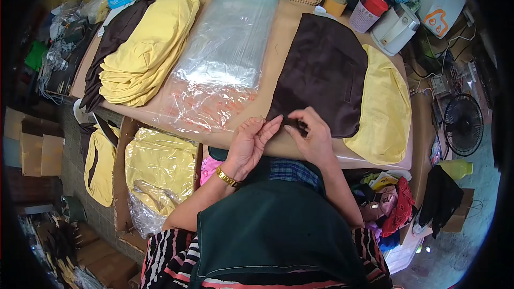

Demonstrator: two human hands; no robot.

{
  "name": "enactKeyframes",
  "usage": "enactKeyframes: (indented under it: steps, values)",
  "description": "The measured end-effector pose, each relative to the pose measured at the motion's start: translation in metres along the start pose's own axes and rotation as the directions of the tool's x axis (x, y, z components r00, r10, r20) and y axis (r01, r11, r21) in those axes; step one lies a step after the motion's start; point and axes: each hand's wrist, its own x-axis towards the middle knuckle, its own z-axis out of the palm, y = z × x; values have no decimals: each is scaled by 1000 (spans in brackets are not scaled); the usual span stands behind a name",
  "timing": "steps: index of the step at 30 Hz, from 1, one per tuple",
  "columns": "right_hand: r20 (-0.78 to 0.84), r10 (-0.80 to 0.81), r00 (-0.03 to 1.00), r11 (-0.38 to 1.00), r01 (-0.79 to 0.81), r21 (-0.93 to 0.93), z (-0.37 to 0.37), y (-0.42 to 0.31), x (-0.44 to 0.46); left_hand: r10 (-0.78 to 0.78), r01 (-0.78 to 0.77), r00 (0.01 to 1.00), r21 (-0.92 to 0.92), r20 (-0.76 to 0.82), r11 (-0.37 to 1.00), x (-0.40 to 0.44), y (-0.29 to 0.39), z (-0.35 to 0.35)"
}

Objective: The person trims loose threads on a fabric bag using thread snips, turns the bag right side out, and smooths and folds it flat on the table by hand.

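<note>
A dark brown cloth piece (321, 69) lies on the table, with a yellow cloth piece (381, 107) partly under its right side. At its lower left corner, my left hand (250, 142) is palm up, fingertips against a small dark bit of the brown fabric. My right hand (312, 136) pinches the same dark edge between thumb and fingers. Both hands are close together at the table's front edge. A gold watch (227, 176) is on my left wrist.
Clear plastic bags (229, 37) lie mid-table, left of them folded yellow cloths (152, 48). Cups, jars and a white appliance (395, 29) stand at the back right. Below the front edge is a box (124, 182) of wrapped yellow cloth; a fan (463, 124) is at right.
</note>
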Motion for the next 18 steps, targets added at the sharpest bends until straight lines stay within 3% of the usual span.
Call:
enactKeyframes:
  steps: [2, 3, 5, 7, 9, 18]
  values:
    - [-171, -35, 985, 994, 16, -110, -8, -24, 5, 11, -11, 1000, -4, 14, 1000, -1, 5, 3]
    - [-171, -35, 985, 994, 16, -110, -11, -27, 5, 13, -14, 999, 23, 32, 1000, -1, 6, 5]
    - [-133, -63, 989, 958, 23, -286, -16, -31, 4, 12, -14, 999, 49, 51, 999, -2, 5, 5]
    - [-137, -153, 979, 930, 95, -355, -18, -39, 5, 20, -25, 995, 45, 99, 999, -2, -2, 4]
    - [-30, -253, 967, 838, 203, -507, -18, -47, 5, 43, -52, 994, 99, 96, 994, -2, -5, 3]
    - [34, -288, 957, 788, 257, -560, -13, -60, 13, 91, -112, 990, 215, 106, 970, -4, -10, 10]
